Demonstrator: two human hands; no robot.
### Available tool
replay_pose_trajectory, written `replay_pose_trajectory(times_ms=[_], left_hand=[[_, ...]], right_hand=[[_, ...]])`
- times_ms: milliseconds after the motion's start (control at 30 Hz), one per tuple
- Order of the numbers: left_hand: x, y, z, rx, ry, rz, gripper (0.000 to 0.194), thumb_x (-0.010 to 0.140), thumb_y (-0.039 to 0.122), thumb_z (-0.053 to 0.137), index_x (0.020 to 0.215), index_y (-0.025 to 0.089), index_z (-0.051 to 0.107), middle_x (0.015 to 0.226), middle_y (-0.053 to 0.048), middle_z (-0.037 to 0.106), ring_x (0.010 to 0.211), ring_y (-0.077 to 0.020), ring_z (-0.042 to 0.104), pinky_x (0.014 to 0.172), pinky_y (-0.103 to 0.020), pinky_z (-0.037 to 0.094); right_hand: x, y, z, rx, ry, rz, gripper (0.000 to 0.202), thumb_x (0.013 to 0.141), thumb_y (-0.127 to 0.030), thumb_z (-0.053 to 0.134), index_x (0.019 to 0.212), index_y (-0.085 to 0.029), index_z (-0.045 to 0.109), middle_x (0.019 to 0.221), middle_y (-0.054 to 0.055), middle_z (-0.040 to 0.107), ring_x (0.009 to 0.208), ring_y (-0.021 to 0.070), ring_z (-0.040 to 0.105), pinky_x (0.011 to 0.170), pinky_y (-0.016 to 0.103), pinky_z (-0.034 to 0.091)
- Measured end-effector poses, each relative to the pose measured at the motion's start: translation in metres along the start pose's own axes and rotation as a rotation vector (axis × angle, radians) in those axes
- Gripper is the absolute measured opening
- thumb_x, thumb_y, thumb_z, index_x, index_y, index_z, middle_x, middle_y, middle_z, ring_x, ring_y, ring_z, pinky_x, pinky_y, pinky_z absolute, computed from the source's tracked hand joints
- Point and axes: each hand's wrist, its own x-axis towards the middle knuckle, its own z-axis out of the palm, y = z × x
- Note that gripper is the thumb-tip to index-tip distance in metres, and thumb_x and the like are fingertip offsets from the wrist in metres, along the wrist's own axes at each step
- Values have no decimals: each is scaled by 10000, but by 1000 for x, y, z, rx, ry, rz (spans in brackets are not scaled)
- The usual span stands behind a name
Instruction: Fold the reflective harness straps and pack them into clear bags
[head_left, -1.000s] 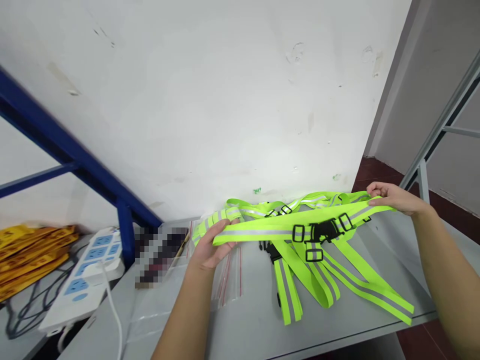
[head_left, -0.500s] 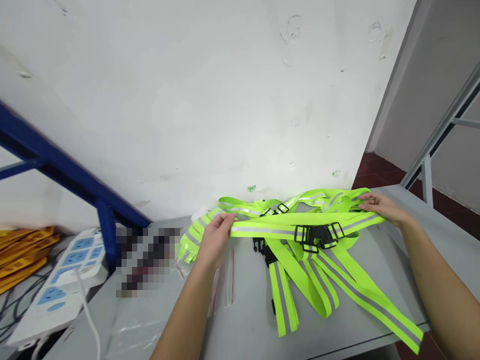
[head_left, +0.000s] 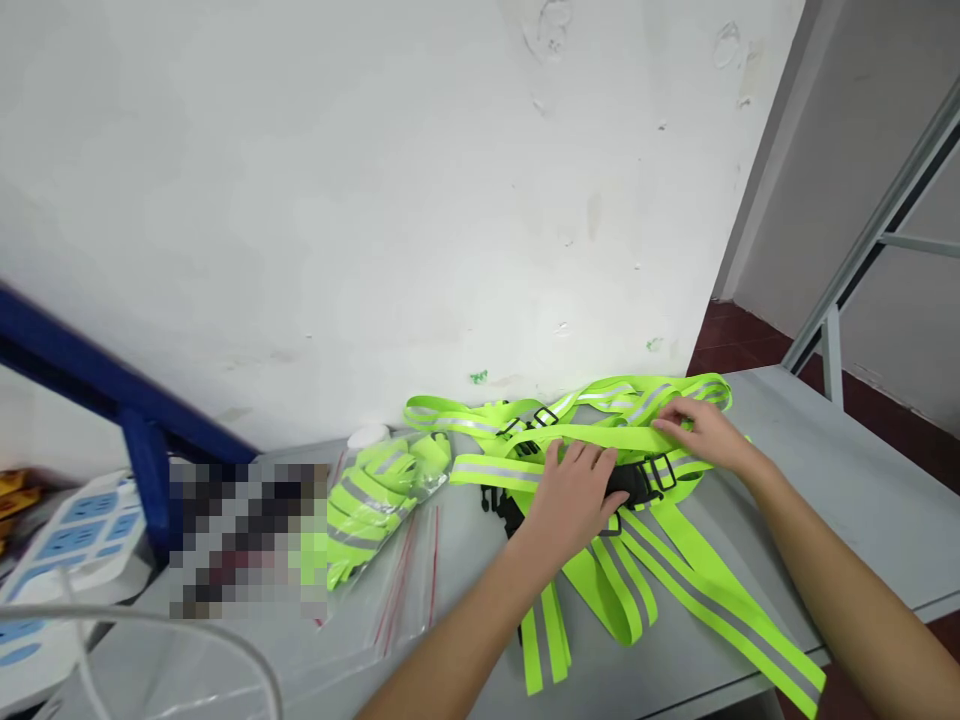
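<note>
A neon-yellow reflective strap (head_left: 499, 470) with a grey stripe stretches level above a pile of similar straps (head_left: 720, 575). My left hand (head_left: 570, 495) is bent over it beside a black buckle (head_left: 637, 485), fingers on the far side and thumb by the buckle. The hand covers part of the strap and buckle. To the right, my right hand (head_left: 705, 432) pinches the strap's upper layer between thumb and fingers. Loose strap ends hang toward the table's front edge. Black clips (head_left: 502, 505) lie left of the pile, partly behind my left hand.
Left of the pile, a clear bag (head_left: 382, 495) holds rolled neon straps. More clear bags with red seals (head_left: 409, 570) lie in front on the grey table (head_left: 810, 450). A blue metal beam (head_left: 90, 370), a white power strip (head_left: 112, 560) and a white cable (head_left: 225, 645) are at left.
My left hand has moved right along the strap, from its left end to the buckle. My right hand has shifted left and inward. The view has turned slightly left.
</note>
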Motion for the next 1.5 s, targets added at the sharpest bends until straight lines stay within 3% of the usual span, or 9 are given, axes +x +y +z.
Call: replay_pose_trajectory(times_ms=[233,367,600,733,867,1033,1167,1300,1500], left_hand=[[16,-3,-5,49,-163,-10,288,799,424,698,925,174,630,952,-60,641,926,-259,617,862,-425,368],[21,0,-9,109,-126,74,230,819,366,692,933,174,634,945,-52,640,902,-246,620,843,-408,361],[24,-3,-21,107,-113,179,176,905,319,581,822,177,644,830,-33,622,808,-199,611,702,-320,397],[24,-5,-35,103,30,224,168,918,309,556,868,173,641,946,-66,623,911,-220,585,765,-344,434],[23,-4,-43,55,124,216,226,932,369,514,858,186,622,1247,-96,579,1169,-264,507,1010,-473,358],[20,-6,-45,-32,23,151,276,982,381,401,870,205,582,807,1,661,790,-170,616,1087,-512,262],[21,-9,-51,-91,25,79,249,970,363,426,879,200,590,845,-29,667,806,-199,610,865,-382,433],[16,-18,-68,-154,-24,-128,256,950,401,439,876,215,599,786,-19,650,687,-190,588,582,-286,377],[-10,-43,-99,-547,-230,-257,343,897,536,455,810,237,598,712,15,589,639,-161,522,566,-260,359]], right_hand=[[2,-15,29,44,-54,-58,371,893,-501,533,1120,-213,592,1023,87,593,990,251,548,857,396,442],[5,-10,29,75,-48,-44,264,876,-471,563,972,-228,605,1034,75,574,1060,262,502,909,427,415],[-1,-26,9,183,-113,-93,142,879,-355,561,834,-223,542,916,31,613,880,200,554,800,345,442],[-14,-51,-9,167,-186,-161,107,910,-264,479,867,-232,572,860,22,640,790,182,570,707,308,443],[-24,-68,-20,128,-135,-217,143,921,-270,459,904,-238,597,883,42,665,812,197,589,726,323,458],[-27,-73,-26,204,-173,-143,228,944,-371,438,944,-241,626,920,41,691,820,197,624,725,318,486],[-30,-73,-30,189,-166,-33,354,811,-504,635,1068,-260,633,1063,46,689,905,242,635,725,327,500],[-32,-66,-36,75,-143,35,359,759,-567,670,930,-251,658,825,25,687,727,213,607,618,302,457],[-21,-60,-66,54,-109,82,386,751,-620,654,766,-236,633,658,-5,594,544,130,474,486,245,336]])
